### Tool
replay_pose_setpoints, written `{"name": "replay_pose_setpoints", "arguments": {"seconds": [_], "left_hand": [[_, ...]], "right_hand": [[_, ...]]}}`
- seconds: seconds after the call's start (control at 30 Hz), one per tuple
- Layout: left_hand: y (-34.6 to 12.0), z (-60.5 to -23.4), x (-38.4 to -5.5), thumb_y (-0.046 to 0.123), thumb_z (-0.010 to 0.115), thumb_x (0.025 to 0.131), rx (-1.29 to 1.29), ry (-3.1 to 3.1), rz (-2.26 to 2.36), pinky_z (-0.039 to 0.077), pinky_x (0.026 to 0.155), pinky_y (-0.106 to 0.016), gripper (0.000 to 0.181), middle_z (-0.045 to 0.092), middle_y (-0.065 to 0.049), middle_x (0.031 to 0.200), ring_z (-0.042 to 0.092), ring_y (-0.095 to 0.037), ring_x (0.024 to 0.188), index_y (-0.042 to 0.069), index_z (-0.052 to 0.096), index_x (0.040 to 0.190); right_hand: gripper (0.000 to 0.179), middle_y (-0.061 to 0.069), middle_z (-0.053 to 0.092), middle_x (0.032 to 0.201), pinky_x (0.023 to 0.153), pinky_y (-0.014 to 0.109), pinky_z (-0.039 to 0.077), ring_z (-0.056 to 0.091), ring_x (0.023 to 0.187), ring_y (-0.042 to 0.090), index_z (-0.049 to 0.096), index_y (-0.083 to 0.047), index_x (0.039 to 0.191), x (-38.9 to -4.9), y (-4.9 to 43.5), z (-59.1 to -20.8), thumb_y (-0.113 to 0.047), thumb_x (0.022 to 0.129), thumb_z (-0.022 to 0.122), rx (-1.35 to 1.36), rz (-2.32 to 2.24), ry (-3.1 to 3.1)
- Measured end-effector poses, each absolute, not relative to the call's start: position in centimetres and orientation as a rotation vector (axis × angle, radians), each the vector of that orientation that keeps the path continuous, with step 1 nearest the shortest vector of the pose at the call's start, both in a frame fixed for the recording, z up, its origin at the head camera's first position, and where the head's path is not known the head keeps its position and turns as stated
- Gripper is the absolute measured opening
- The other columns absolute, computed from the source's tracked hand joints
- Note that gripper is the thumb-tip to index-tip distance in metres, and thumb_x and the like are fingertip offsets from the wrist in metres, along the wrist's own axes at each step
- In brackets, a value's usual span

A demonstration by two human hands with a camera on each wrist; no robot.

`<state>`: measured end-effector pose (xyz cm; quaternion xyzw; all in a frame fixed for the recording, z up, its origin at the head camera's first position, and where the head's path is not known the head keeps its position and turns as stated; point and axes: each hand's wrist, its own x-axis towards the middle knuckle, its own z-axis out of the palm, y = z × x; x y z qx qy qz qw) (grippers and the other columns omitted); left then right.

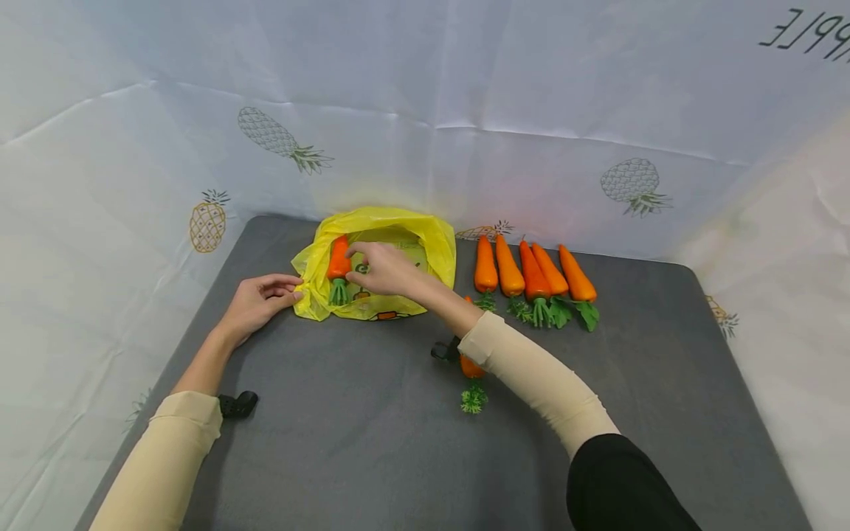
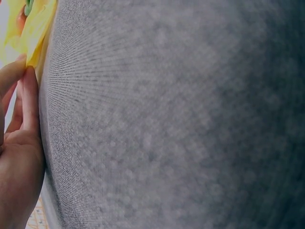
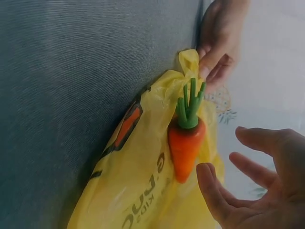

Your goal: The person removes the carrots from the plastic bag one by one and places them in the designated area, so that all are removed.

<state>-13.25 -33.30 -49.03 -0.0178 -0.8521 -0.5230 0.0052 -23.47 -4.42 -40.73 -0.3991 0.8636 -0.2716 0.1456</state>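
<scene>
A yellow plastic bag (image 1: 438, 247) lies spread with its mouth open at the back of the grey table. One orange toy carrot (image 3: 186, 145) with a short green top rests on it, toward the left. My left hand (image 1: 262, 302) pinches the bag's left edge between thumb and fingers, as the left wrist view also shows at the yellow plastic (image 2: 35, 36). Over the bag, just right of the carrot, is my right hand (image 1: 385, 269), its fingers spread and holding nothing. In the right wrist view those fingers (image 3: 207, 183) stand apart from the carrot.
Several carrots (image 1: 510, 274) lie in a row right of the bag. Another carrot (image 1: 471, 367) is partly hidden under my right forearm, with leafy greens (image 1: 474, 398) showing. White pineapple-print cloth (image 1: 398, 162) hangs behind the table (image 1: 345, 442).
</scene>
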Motion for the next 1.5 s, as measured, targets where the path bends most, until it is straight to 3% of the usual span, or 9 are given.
{"name": "replay_pose_setpoints", "arguments": {"seconds": [0.17, 0.33, 0.5, 0.67, 0.73, 0.9, 0.93, 1.23, 1.5], "left_hand": [[-33.3, -49.0, -13.3, 0.013, 0.074, 0.105, -0.064, -2.659, -1.644, 0.056, 0.076, -0.012, 0.03, 0.075, 0.011, 0.103, 0.069, 0.003, 0.087, -0.001, 0.074, 0.132], [-33.3, -49.0, -13.4, 0.015, 0.076, 0.104, -0.054, -2.656, -1.644, 0.056, 0.076, -0.012, 0.032, 0.075, 0.006, 0.103, 0.069, 0.004, 0.086, -0.001, 0.074, 0.131], [-33.3, -49.1, -13.3, 0.017, 0.076, 0.104, -0.042, -2.667, -1.646, 0.057, 0.076, -0.013, 0.033, 0.075, 0.004, 0.105, 0.069, 0.003, 0.088, -0.001, 0.074, 0.132], [-33.4, -49.1, -13.3, 0.018, 0.076, 0.104, -0.026, -2.676, -1.626, 0.057, 0.075, -0.013, 0.033, 0.075, 0.005, 0.104, 0.069, 0.002, 0.087, 0.0, 0.074, 0.131], [-33.4, -49.0, -13.3, 0.019, 0.076, 0.104, -0.023, -2.678, -1.625, 0.057, 0.075, -0.014, 0.033, 0.075, 0.006, 0.104, 0.069, 0.002, 0.087, 0.001, 0.075, 0.131], [-33.3, -48.9, -13.3, 0.019, 0.076, 0.104, -0.023, -2.681, -1.632, 0.057, 0.074, -0.014, 0.033, 0.075, 0.008, 0.103, 0.069, 0.001, 0.086, 0.001, 0.075, 0.132], [-33.3, -48.9, -13.3, 0.019, 0.076, 0.104, -0.022, -2.683, -1.633, 0.057, 0.074, -0.014, 0.033, 0.075, 0.008, 0.103, 0.069, 0.002, 0.086, 0.0, 0.075, 0.131], [-33.3, -48.7, -13.2, 0.019, 0.076, 0.104, 0.006, -2.703, -1.616, 0.056, 0.074, -0.014, 0.032, 0.075, 0.005, 0.103, 0.068, 0.003, 0.085, 0.001, 0.075, 0.131], [-33.2, -48.7, -13.2, 0.021, 0.076, 0.104, 0.011, -2.696, -1.63, 0.056, 0.076, -0.014, 0.033, 0.075, 0.008, 0.104, 0.069, 0.002, 0.087, 0.002, 0.075, 0.132]], "right_hand": [[0.047, 0.007, 0.067, 0.083, 0.057, 0.023, 0.039, 0.044, 0.056, 0.011, 0.061, -0.01, 0.151, -24.1, -6.1, -41.2, -0.031, 0.109, 0.068, -1.103, -0.736, 2.481], [0.044, -0.003, 0.06, 0.074, 0.058, 0.022, 0.042, 0.04, 0.052, 0.008, 0.061, -0.012, 0.149, -24.8, -7.5, -42.1, -0.029, 0.109, 0.068, -1.075, -0.721, 2.457], [0.043, 0.001, 0.063, 0.083, 0.061, 0.023, 0.041, 0.045, 0.06, 0.011, 0.061, -0.011, 0.148, -25.2, -8.3, -43.0, -0.029, 0.109, 0.066, -1.076, -0.7, 2.453], [0.054, 0.013, 0.072, 0.117, 0.071, 0.027, 0.047, 0.059, 0.083, 0.018, 0.051, -0.012, 0.16, -25.1, -8.8, -43.5, -0.031, 0.111, 0.062, -1.089, -0.662, 2.431], [0.057, 0.011, 0.072, 0.126, 0.075, 0.028, 0.05, 0.063, 0.091, 0.018, 0.049, -0.015, 0.162, -25.5, -9.3, -44.5, -0.037, 0.111, 0.061, -1.094, -0.637, 2.448], [0.054, 0.011, 0.072, 0.131, 0.083, 0.031, 0.053, 0.066, 0.1, 0.022, 0.052, -0.017, 0.16, -25.1, -9.5, -44.8, -0.037, 0.111, 0.061, -1.083, -0.606, 2.466], [0.052, 0.014, 0.071, 0.134, 0.084, 0.032, 0.054, 0.066, 0.103, 0.024, 0.052, -0.014, 0.159, -24.5, -9.2, -44.0, -0.031, 0.111, 0.062, -1.082, -0.611, 2.458], [0.04, 0.016, 0.068, 0.131, 0.07, 0.025, 0.049, 0.063, 0.092, 0.02, 0.058, -0.012, 0.147, -24.7, -8.4, -44.6, -0.022, 0.109, 0.065, -0.995, -0.856, 2.399], [0.041, 0.017, 0.064, 0.123, 0.067, 0.025, 0.046, 0.055, 0.082, 0.018, 0.056, -0.006, 0.149, -25.6, -6.6, -44.1, -0.018, 0.109, 0.061, -0.902, -1.117, 2.283]]}}
